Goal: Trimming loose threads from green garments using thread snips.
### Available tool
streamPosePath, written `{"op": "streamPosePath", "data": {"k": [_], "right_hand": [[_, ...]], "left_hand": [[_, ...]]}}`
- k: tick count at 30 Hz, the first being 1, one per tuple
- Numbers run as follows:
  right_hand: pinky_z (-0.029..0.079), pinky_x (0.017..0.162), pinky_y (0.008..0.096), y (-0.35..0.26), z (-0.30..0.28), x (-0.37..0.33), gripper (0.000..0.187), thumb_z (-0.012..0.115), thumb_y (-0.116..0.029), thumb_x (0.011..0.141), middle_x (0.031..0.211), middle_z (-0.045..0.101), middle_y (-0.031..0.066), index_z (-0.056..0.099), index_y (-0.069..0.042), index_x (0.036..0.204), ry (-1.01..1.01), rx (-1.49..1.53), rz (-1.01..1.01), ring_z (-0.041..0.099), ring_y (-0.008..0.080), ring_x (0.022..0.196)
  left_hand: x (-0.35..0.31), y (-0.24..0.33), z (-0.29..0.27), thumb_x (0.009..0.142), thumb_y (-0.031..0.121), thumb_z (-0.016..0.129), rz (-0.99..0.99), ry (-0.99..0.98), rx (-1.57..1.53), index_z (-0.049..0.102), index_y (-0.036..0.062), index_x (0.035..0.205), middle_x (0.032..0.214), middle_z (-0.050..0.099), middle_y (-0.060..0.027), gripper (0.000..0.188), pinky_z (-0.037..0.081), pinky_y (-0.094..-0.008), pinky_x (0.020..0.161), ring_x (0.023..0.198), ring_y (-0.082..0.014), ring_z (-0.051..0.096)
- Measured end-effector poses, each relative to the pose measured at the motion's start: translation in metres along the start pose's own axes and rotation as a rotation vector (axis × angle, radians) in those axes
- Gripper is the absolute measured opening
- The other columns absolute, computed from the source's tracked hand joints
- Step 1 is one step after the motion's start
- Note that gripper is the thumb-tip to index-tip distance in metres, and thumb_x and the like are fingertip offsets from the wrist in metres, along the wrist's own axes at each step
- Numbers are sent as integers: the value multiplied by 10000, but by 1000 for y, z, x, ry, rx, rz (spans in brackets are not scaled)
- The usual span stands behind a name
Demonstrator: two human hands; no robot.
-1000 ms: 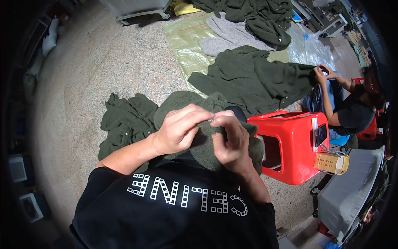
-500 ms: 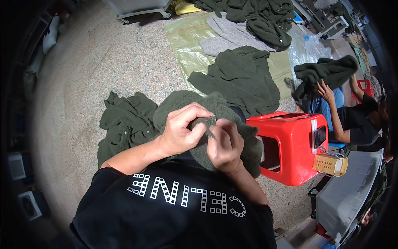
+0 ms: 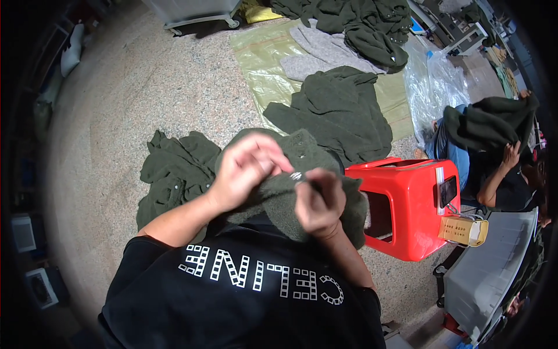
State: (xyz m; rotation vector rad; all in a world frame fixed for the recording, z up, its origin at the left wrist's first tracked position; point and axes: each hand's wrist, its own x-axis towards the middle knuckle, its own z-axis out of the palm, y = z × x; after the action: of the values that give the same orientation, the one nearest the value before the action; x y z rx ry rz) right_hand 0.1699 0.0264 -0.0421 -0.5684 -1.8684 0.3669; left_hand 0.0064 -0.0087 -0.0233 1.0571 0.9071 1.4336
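Note:
A dark green fuzzy garment (image 3: 285, 200) lies gathered over my lap. My right hand (image 3: 318, 203) is closed in a pinch at a small shiny button (image 3: 296, 176) above the cloth; its fingers are slightly blurred. Smeared by motion, my left hand (image 3: 247, 171) is held over the garment with thumb and fingers apart, its fingertip close to the button. I cannot make out any thread or tool between the hands. Another small shiny dot shows on the cloth just beyond the button.
A red plastic stool (image 3: 415, 203) stands at my right with a phone (image 3: 447, 192) and a tan box (image 3: 462, 231) on its side. Green garments (image 3: 180, 168) lie at left and ahead on a yellowish sheet (image 3: 250, 64). A co-worker (image 3: 500, 168) sits at far right, holding dark green cloth.
My left hand has opened and shifted slightly left, uncovering the shiny button by my right fingertips. The co-worker's cloth and arms have moved to the right.

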Motion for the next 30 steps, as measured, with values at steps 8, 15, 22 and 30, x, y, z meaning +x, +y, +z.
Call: {"op": "streamPosePath", "data": {"k": [8,15,22,30], "right_hand": [[471,537,296,-17,4,-4,180,656,-27,569,867,531,115,601,-45,739,-308,139,-196,561,243,680],[454,585,269,-12,2,-4,239,588,133,621,838,541,125,555,-30,793,-89,237,222,551,209,699],[456,536,288,-13,3,8,328,550,139,601,859,532,102,563,-28,884,-91,197,260,569,222,687],[488,547,301,-5,-4,16,395,500,107,532,844,548,115,574,-2,905,-323,86,6,581,255,678]], "left_hand": [[40,-1,-27,884,136,522,-403,81,29,566,22,944,909,610,-55,135,456,-211,634,713,-86,540],[11,28,-16,747,-36,621,-30,-386,445,652,-16,892,920,617,-104,150,475,-276,719,834,-175,592],[0,18,-9,737,-49,603,266,-261,672,626,-31,912,872,620,-140,178,493,-286,635,739,-229,615],[-4,9,-14,693,-86,573,569,-236,893,589,-46,915,835,612,-139,227,507,-317,613,733,-262,617]]}}
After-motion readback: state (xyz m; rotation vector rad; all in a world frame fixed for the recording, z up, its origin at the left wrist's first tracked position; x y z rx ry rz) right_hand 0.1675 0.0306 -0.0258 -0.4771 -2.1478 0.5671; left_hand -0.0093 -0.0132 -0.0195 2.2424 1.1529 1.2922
